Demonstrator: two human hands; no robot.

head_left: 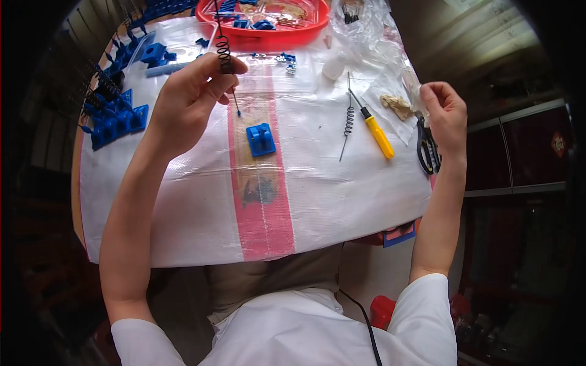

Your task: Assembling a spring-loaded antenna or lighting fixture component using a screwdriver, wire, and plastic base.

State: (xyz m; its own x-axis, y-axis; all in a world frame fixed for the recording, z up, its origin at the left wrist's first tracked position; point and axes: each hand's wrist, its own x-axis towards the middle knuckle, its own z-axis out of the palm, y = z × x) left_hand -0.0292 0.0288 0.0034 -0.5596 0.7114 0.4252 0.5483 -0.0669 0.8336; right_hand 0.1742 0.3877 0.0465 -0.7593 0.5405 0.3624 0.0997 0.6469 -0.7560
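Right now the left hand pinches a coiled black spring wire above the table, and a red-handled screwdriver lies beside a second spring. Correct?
Not quite. The screwdriver has a yellow handle, not red, as the head view shows. The rest holds: the left hand pinches the spring wire, and a second spring lies beside the screwdriver.

Clear plastic bags: crumpled, see-through, piled at the far right of the table, just right of the red tray; small dark parts show through one.
Small flat bag: clear, lying near the right edge of the table, with a tan crumpled lump inside; it lies just beside the right hand.
Red sign: small, diamond-shaped, red with a pale mark, on a dark cabinet door far right.
Blue-edged tag: small, flat, red with a blue border, peeking out under the table's near edge.
Screens: none.
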